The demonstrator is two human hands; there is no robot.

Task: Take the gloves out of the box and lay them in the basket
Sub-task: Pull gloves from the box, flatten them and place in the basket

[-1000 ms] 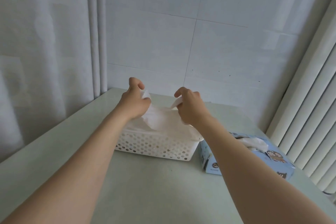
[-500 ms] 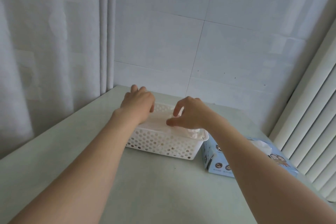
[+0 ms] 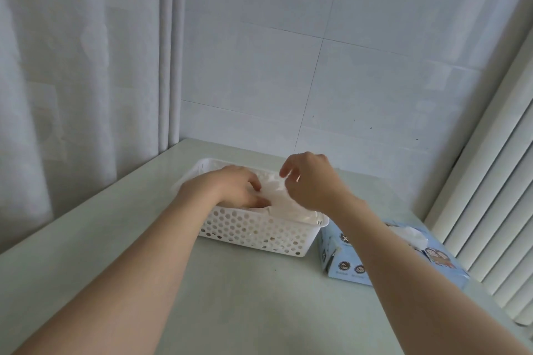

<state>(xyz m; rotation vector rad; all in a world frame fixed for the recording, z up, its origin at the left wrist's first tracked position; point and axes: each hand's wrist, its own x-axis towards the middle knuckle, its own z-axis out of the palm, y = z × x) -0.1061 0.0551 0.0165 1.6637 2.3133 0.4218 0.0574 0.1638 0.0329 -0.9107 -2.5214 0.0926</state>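
A white perforated basket [image 3: 259, 235] stands on the table near the back wall, with thin translucent white gloves [image 3: 278, 199] piled inside it. My left hand [image 3: 230, 190] reaches into the basket, and its fingers rest flat on the pile. Just above the basket's right half hovers my right hand [image 3: 313, 184], fingers loosely curled and holding nothing. To the right of the basket lies the light blue glove box [image 3: 344, 256], partly hidden by my right forearm. A white glove [image 3: 412, 235] sticks up out of its top opening.
The pale green table [image 3: 245, 297] sits in a corner. A white curtain [image 3: 80, 66] hangs on the left, a tiled wall [image 3: 317, 66] rises behind, and white slatted blinds [image 3: 496, 210] stand close to the box on the right.
Both hands brought a glove down from above the basket onto the pile. My right hand has let go and lifted slightly; my left hand has moved onto the gloves.
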